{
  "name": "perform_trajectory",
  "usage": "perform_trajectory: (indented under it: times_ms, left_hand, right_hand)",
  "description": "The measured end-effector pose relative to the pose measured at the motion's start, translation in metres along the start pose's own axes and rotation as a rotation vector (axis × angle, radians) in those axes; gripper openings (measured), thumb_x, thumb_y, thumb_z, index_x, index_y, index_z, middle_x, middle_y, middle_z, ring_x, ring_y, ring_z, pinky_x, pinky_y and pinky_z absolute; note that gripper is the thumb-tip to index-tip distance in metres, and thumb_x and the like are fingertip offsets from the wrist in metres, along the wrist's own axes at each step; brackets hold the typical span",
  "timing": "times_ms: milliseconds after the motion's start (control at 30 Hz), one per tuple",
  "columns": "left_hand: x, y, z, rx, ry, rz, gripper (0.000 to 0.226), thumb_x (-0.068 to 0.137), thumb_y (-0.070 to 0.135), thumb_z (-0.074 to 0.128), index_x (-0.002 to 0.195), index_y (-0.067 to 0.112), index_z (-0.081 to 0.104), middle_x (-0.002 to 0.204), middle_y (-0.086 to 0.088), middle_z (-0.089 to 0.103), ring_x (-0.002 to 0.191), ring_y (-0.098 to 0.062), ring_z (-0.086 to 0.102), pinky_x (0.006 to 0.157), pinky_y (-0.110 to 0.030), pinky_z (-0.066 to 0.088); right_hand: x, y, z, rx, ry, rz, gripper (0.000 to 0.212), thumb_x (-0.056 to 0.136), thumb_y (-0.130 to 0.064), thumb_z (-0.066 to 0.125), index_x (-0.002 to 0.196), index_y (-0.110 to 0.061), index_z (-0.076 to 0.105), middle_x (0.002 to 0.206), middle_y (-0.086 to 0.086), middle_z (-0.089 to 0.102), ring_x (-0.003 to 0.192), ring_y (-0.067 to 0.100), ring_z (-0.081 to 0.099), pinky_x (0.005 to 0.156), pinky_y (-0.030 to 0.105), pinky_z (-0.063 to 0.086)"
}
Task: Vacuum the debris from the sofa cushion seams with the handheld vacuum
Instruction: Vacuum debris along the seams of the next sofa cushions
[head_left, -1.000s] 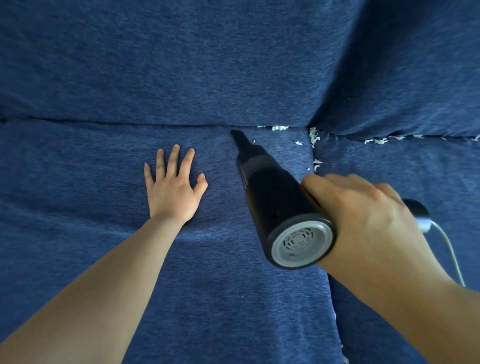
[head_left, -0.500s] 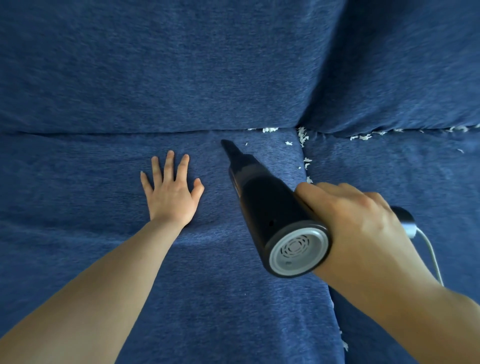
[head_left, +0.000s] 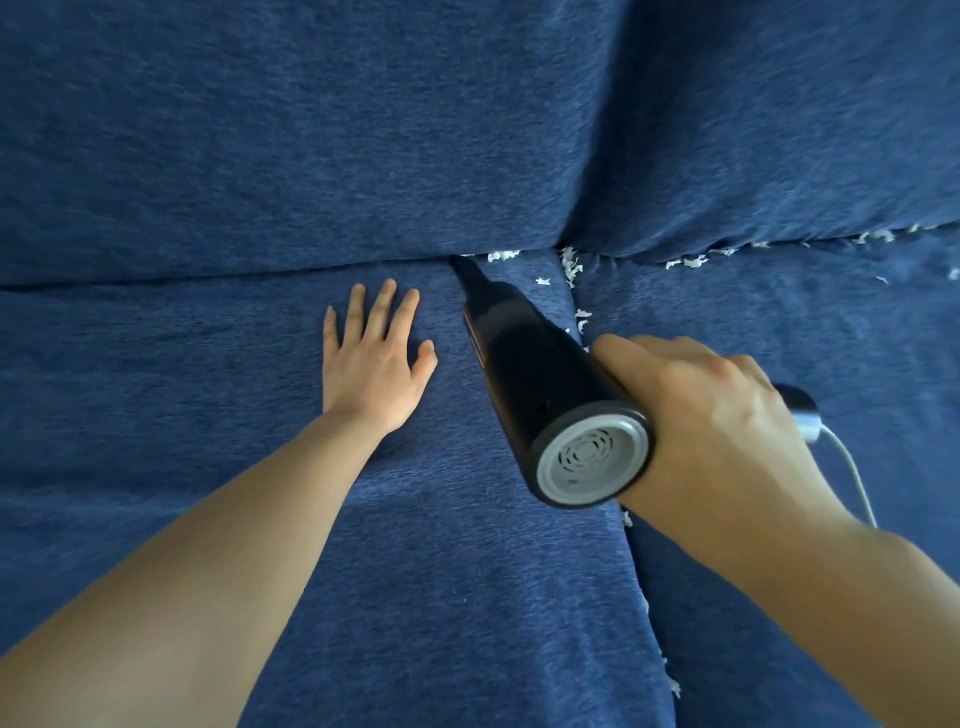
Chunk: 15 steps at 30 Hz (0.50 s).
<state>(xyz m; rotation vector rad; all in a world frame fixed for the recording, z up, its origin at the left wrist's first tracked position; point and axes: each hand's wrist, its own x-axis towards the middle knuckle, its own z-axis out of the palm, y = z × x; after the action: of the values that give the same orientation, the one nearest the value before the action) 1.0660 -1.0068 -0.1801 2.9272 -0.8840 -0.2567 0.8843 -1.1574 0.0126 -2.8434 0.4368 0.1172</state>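
Along the back seam (head_left: 498, 255) of the navy sofa, we have the handheld vacuum (head_left: 540, 395) with its narrow nozzle tip (head_left: 462, 267) pushed right into the crease where the left seat cushion (head_left: 208, 374) meets the backrest. Our right hand (head_left: 711, 415) grips the vacuum's handle, fingers wrapped tight around it, and a pale cord (head_left: 857, 483) trails off behind that hand. Our left hand (head_left: 371, 366) lies flat on the seat cushion, fingers straight and spread, pressing the fabric down beside the nozzle.

We judge the job partly done. The seam to the left of the nozzle shows no flecks, while white debris (head_left: 571, 267) sits just right of the tip at the junction of the cushions. More scraps line the back seam of the right cushion (head_left: 691, 261), and others dot the vertical gap (head_left: 644, 597) between the two seat cushions, down towards us.

We can read no brand, label or writing on the vacuum; only its grey vented end cap (head_left: 592, 462) faces us.
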Motion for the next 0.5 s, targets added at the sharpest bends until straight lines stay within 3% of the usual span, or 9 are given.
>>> perform_trajectory:
  times_ms: [100, 333, 500]
  left_hand:
    - [-0.002, 0.001, 0.001, 0.023, 0.014, -0.003, 0.064, 0.097, 0.050, 0.019, 0.155, 0.025, 0.012, 0.164, 0.001, 0.009, 0.151, -0.026, 0.001, 0.121, -0.051, 0.001]
    - [-0.001, 0.001, 0.004, 0.035, 0.023, 0.002, 0.065, 0.095, 0.050, 0.015, 0.155, 0.024, 0.014, 0.164, 0.000, 0.011, 0.151, -0.027, 0.003, 0.121, -0.051, 0.004]
    - [-0.001, 0.002, 0.004, 0.027, 0.033, -0.005, 0.064, 0.097, 0.049, 0.020, 0.154, 0.023, 0.018, 0.163, -0.001, 0.015, 0.151, -0.028, 0.006, 0.121, -0.052, 0.005]
  right_hand:
    - [0.006, 0.000, 0.000, 0.022, -0.013, 0.023, 0.032, 0.076, -0.034, 0.065, 0.070, -0.027, 0.034, 0.059, -0.010, 0.041, 0.059, 0.021, 0.044, 0.064, 0.035, 0.033]
    - [0.025, -0.003, 0.003, 0.001, -0.035, 0.042, 0.033, 0.079, -0.028, 0.067, 0.077, -0.027, 0.034, 0.070, -0.008, 0.045, 0.072, 0.023, 0.047, 0.078, 0.040, 0.040]
    - [0.008, 0.003, 0.003, -0.103, -0.010, 0.065, 0.036, 0.070, -0.023, 0.073, 0.074, -0.027, 0.037, 0.064, -0.008, 0.047, 0.064, 0.026, 0.048, 0.068, 0.040, 0.040]
